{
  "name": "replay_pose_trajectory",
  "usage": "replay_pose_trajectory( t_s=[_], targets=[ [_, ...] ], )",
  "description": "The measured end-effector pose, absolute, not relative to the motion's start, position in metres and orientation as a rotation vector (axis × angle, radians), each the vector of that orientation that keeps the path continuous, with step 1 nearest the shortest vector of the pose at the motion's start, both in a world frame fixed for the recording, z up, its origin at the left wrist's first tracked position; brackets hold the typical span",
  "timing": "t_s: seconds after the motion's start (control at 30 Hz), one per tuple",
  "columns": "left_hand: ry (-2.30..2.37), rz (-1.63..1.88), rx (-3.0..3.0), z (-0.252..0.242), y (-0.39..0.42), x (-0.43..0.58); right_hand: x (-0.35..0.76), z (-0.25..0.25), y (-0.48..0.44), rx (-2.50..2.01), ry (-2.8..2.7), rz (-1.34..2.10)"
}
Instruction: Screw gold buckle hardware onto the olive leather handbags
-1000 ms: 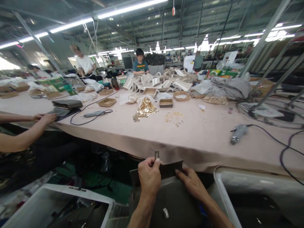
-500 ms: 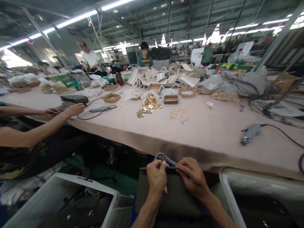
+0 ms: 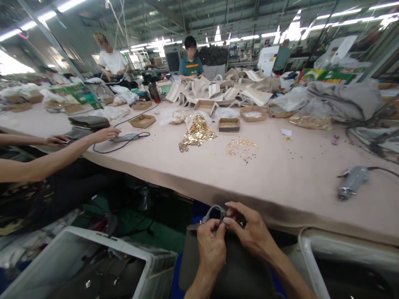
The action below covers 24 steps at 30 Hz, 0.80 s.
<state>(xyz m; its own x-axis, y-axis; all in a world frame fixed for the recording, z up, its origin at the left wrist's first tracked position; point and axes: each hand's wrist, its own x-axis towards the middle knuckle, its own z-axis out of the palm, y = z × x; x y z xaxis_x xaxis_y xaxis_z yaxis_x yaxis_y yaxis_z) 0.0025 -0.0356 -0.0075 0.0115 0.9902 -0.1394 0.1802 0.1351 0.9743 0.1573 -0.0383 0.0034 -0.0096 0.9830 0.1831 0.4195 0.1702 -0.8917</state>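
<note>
At the bottom centre of the frame, the work in hand looks like fitting or adjusting a narrow tab [image 3: 222, 216] at the top edge of a dark olive handbag [image 3: 240, 265], beside its plastic-wrapped handle [image 3: 214, 207]. The left hand [image 3: 212, 245] appears to pinch the tab between thumb and index finger, its forearm rising from the bottom edge. The right hand [image 3: 251, 224] comes in from the lower right, wrist bent inward, thumb tip close to the left fingertips and index finger arched above; whether it grips anything cannot be told, as the fingers hide the contact. The next move seems to call for a steady left pinch while the right fingertips align the tab, without tugging the handle. On the table [image 3: 156, 160], gold metal fittings [image 3: 199, 132] are heaped at mid-frame, loose small parts [image 3: 241, 147] lie to their right, and a corded power screwdriver [image 3: 354, 182] rests at the right.
</note>
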Motion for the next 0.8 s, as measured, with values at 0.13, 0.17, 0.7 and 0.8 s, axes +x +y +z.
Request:
replay_pose_trajectory(
  t_s=[0.13,0.17,0.7,0.8],
  targets=[
    [1.332,0.973,1.232,-0.005,-0.034,-0.001,0.147,0.011,-0.013,-1.421,-1.476,1.054],
    [1.284,0.968,1.221,-0.006,-0.032,-0.004,0.145,0.01,-0.009,-1.409,-1.424,1.122],
    [1.085,0.733,0.884,-0.013,-0.013,-0.025,0.139,-0.027,0.006,-1.326,-1.133,1.451],
    [1.122,0.763,0.906,-0.019,-0.013,-0.026,0.137,-0.029,0.009,-1.331,-1.129,1.469]
  ],
)
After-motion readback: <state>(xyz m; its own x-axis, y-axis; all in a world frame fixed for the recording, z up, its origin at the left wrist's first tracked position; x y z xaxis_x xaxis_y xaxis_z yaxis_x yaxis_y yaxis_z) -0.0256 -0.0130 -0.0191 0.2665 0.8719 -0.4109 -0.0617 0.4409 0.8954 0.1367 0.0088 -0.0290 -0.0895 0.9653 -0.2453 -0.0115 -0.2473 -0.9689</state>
